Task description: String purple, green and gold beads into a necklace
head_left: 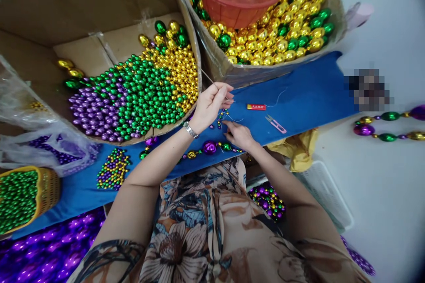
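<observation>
My left hand, with a metal watch on its wrist, is closed on a thin long needle that points up toward the box edge. My right hand rests low over the blue cloth, fingers loosely bent and apart, beside a short string of small beads. Fine white thread curls near its fingertips. Along the front edge of the cloth lies a strand of purple, gold and green beads. Pink thread snips and a red-yellow packet lie to the right.
A cardboard box holds purple, green and gold beads; another box holds larger gold and green ones under a red basket. At left are a yellow basket of green beads and a mixed bead pile. A strand hangs right.
</observation>
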The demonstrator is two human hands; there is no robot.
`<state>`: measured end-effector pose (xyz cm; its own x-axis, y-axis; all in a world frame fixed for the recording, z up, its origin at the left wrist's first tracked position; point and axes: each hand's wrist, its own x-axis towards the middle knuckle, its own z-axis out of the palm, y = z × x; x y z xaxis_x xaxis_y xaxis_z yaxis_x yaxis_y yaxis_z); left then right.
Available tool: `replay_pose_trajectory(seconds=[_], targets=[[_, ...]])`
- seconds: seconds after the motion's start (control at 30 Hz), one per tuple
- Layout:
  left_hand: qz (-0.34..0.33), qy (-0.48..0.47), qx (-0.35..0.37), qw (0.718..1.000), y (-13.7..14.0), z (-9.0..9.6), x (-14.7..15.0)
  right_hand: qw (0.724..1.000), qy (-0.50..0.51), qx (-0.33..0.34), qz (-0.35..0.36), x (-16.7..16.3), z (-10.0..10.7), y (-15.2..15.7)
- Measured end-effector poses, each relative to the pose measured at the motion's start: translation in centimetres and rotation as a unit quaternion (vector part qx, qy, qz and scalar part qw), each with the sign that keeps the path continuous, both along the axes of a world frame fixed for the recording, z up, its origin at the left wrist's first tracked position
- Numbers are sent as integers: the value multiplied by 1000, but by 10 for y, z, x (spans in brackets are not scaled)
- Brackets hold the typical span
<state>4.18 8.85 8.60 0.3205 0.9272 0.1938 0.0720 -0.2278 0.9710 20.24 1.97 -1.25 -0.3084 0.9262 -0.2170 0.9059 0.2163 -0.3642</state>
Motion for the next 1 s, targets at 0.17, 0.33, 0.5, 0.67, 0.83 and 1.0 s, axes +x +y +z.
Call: replay_pose_trajectory(seconds=[0.17,0.33,0.5,0.67,0.83,1.0], targets=[[-5,5,-7,1000,0,0,2,1000,27,3,-3,2,-2,4],[3,17,4,1000,0,0,1,998,53,30,-15,21,5,10],[-8,28,-6,1000,-2,-4,1,981,109,122,-106,39,32,9],[-47,18,-34,998,-9,-11,10,924,239,270,-126,27,73,4],[-69,5,-68,995,-14,-12,12,914,267,291,-92,15,88,8],[-72,-33,-101,992,-15,-10,11,909,282,288,-100,10,80,15]])
